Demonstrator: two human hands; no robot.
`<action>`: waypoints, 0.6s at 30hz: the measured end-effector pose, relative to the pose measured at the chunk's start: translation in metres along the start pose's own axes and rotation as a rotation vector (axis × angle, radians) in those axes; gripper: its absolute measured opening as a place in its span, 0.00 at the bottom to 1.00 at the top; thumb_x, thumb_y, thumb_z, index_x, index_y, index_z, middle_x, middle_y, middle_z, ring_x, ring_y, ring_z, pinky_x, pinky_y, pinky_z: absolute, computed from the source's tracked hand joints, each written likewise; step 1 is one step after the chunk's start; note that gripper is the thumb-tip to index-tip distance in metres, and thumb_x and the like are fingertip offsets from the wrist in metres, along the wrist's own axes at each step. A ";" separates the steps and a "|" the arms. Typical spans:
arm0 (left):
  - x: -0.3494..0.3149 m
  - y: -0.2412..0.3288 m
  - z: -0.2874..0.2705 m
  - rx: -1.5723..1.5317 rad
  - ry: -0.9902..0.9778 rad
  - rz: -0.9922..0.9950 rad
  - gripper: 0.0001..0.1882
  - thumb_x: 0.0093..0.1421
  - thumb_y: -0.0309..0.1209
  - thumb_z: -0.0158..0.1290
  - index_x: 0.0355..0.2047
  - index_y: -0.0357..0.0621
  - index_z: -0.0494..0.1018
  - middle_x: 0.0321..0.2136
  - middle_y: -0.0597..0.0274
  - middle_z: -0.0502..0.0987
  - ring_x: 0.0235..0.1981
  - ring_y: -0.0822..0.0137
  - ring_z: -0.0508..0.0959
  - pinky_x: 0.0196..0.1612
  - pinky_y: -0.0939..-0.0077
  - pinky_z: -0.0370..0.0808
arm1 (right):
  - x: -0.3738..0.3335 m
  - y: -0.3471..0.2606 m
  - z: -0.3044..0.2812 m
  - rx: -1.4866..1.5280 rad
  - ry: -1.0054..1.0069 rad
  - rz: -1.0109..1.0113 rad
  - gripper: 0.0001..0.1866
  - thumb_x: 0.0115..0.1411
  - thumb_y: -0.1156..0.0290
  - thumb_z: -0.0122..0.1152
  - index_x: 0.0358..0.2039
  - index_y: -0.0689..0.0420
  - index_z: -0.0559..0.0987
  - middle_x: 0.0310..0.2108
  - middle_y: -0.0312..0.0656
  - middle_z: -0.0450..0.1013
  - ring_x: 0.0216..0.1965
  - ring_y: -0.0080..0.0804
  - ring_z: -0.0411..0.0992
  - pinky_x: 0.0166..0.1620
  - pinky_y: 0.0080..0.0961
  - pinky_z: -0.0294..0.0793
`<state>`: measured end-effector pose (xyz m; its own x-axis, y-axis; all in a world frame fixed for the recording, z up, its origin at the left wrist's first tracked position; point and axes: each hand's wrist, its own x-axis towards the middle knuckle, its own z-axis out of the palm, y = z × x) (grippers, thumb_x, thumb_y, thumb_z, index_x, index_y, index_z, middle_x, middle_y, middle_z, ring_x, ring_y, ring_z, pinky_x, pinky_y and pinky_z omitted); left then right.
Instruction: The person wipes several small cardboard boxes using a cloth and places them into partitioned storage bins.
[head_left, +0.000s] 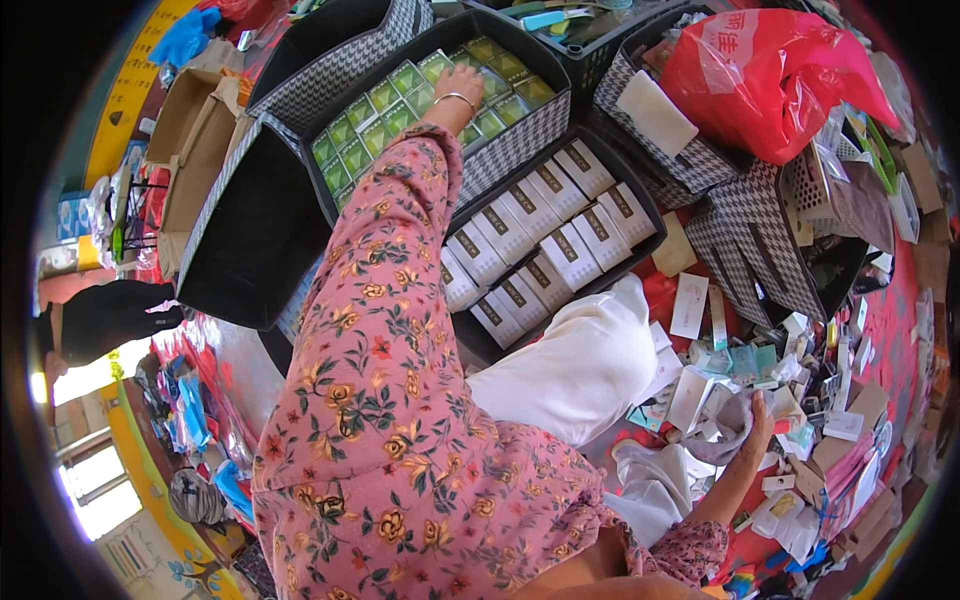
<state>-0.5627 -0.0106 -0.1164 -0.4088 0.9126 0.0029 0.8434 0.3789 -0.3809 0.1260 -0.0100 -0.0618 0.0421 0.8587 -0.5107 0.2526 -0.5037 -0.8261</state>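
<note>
My left arm in a pink floral sleeve reaches far forward. My left hand [462, 84], with a thin bangle at the wrist, lies on rows of small green boxes [372, 112] packed in a houndstooth fabric bin [520, 140]. Its fingers point down among the boxes, and I cannot tell whether they hold one. My right hand [755, 420] is low at the right, gripping a grey cloth [722, 432] amid a heap of small white and teal boxes [745, 365].
A second bin holds rows of white boxes [545, 240]. An empty black bin [250, 230] stands at the left, and a red plastic bag [770, 75] sits in a bin at the top right. A white bundle [580, 370] lies by my knees. Loose packages cover the red floor on the right.
</note>
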 end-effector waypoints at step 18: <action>0.034 -0.020 -0.005 -0.116 0.414 0.105 0.36 0.44 0.31 0.54 0.55 0.49 0.54 0.51 0.42 0.59 0.47 0.41 0.63 0.50 0.56 0.61 | -0.014 -0.004 -0.028 -0.010 0.174 -0.138 0.18 0.47 0.60 0.58 0.32 0.62 0.77 0.30 0.38 0.72 0.33 0.25 0.67 0.40 0.24 0.64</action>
<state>-0.5916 0.0131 -0.1039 -0.1645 0.9226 0.3489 0.9162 0.2739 -0.2924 0.1518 -0.0175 -0.0449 0.1720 0.9233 -0.3434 0.2768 -0.3798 -0.8827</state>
